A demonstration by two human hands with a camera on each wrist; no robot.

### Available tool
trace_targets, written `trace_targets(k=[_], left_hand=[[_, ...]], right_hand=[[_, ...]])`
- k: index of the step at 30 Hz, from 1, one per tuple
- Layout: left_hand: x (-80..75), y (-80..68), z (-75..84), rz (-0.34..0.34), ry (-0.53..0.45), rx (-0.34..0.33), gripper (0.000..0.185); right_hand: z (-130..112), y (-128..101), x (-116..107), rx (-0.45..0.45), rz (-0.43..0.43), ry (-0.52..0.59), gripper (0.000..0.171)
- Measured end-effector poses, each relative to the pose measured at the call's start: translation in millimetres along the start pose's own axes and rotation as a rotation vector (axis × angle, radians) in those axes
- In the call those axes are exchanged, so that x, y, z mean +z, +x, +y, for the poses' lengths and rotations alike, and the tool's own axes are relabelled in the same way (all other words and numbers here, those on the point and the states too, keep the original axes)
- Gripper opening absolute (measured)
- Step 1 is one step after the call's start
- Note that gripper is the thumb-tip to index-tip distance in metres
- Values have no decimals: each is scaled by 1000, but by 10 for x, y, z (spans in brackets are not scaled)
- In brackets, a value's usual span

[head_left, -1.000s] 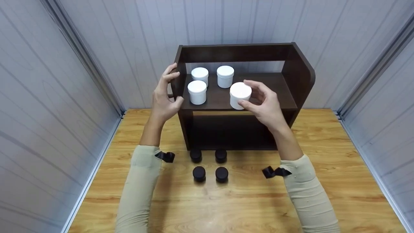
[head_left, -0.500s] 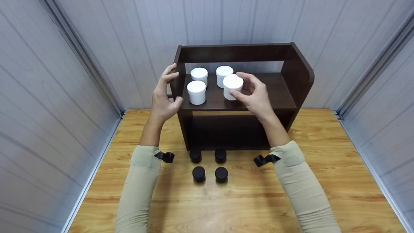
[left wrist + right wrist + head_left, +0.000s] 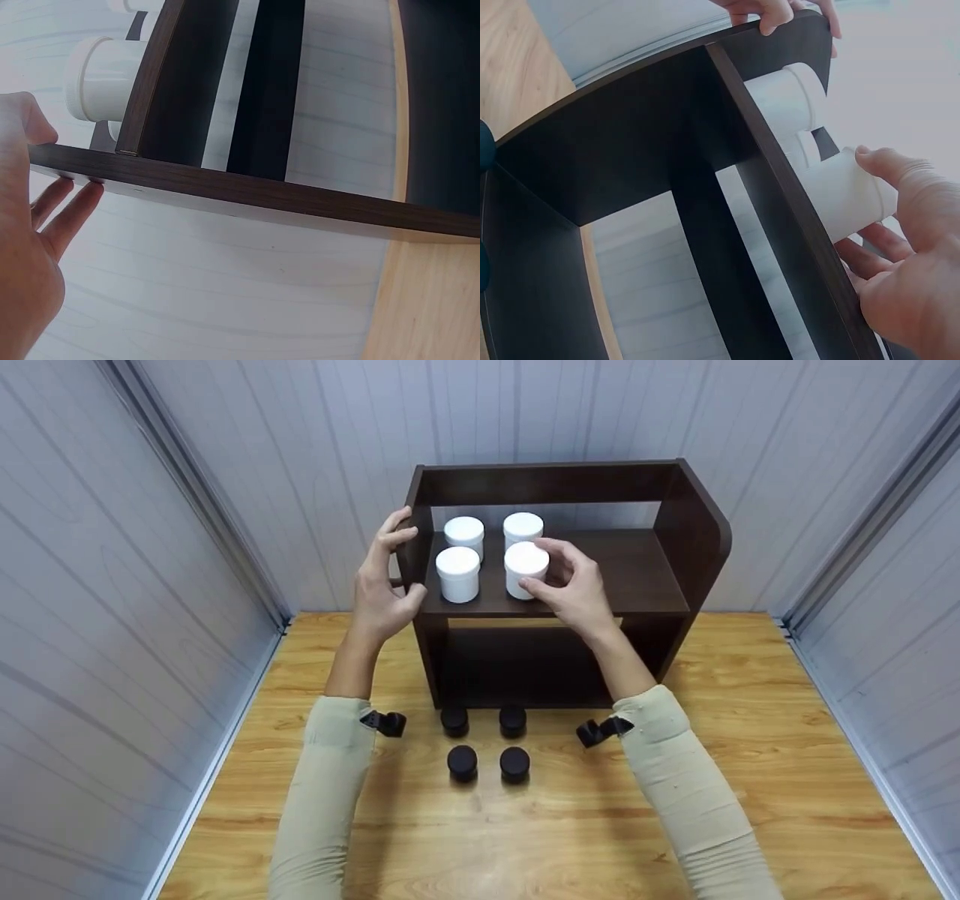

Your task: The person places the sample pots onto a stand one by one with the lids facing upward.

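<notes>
My right hand (image 3: 576,589) holds a white lidded jar (image 3: 523,577) between thumb and fingers at the front of the upper board of a dark brown shelf (image 3: 622,577). The jar stands upright, and in the right wrist view its base (image 3: 836,199) meets the board. Behind it is another white jar (image 3: 523,526), partly hidden. To the left, a front jar (image 3: 457,577) and a back jar (image 3: 464,532) stand in a column. My left hand (image 3: 384,585) grips the shelf's left side panel; the left wrist view has the thumb inside and the fingers (image 3: 79,214) outside.
Several black round-topped jars (image 3: 514,765) stand in two rows on the wooden table (image 3: 480,840) before the shelf. The shelf's lower compartment (image 3: 532,664) faces front. Pale panel walls (image 3: 150,585) enclose the sides and back.
My right hand has moved left with the white jar and lowered it onto the upper board, in front of the back jar. My left hand has stayed on the side panel.
</notes>
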State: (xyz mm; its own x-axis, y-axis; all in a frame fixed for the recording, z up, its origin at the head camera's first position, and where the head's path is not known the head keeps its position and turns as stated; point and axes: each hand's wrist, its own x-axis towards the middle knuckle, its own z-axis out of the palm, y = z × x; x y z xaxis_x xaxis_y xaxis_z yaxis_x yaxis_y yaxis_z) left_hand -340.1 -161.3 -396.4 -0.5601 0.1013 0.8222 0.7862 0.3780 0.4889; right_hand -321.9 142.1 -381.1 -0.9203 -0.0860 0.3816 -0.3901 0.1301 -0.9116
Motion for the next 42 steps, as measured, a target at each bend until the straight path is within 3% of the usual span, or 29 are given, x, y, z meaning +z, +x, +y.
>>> trace_targets(k=[14,29,42], left_hand=[[-17,-30,7,5,-2,-6,67],[-19,-25,11,0,8,-8,68],[-16,-34,2,2,12,-3,69]], right_hand=[[-9,-18,35,40,-5,-87,57],[-12,-31,7,26,-7,-36,60],[-86,-224,-144,8,18,-47,65]])
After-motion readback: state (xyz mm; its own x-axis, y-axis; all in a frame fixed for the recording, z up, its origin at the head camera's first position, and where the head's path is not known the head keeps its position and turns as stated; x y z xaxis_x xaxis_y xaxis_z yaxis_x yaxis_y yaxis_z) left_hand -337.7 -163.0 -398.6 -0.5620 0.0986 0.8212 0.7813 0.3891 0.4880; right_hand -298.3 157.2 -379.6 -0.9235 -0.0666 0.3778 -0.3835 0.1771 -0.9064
